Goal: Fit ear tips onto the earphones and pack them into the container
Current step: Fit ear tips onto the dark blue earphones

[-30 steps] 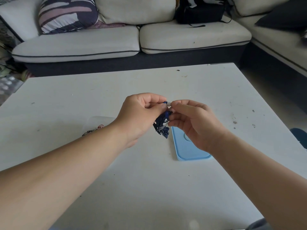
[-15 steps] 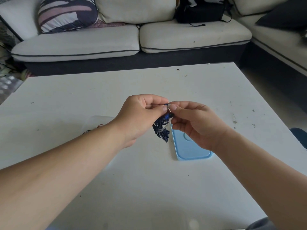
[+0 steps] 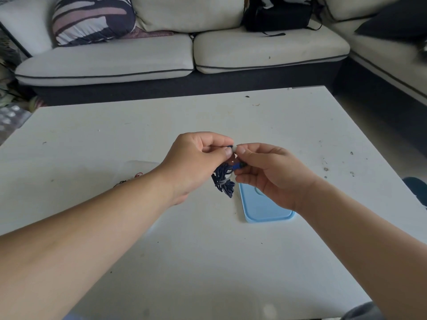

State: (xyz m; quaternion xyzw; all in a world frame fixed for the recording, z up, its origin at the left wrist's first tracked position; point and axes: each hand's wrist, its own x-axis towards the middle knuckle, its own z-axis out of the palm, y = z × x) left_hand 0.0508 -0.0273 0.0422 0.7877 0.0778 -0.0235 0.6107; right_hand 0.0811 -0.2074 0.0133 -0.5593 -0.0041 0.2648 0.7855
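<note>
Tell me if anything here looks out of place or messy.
Nothing spilled or broken. The table has dark specks near its right edge, and the earphone cord hangs in a tangled bunch.

Between my fingers (image 3: 228, 152) the ear tip (image 3: 234, 148) looks like smooth, pale, rubbery plastic and the earphone cord (image 3: 223, 181) like matt dark-blue rubber, while the bench (image 3: 161, 262) is matt white, scuffed and speckled, the container lid (image 3: 265, 211) smooth pale-blue plastic, and the sofa cushions (image 3: 104, 63) woven cloth.
</note>
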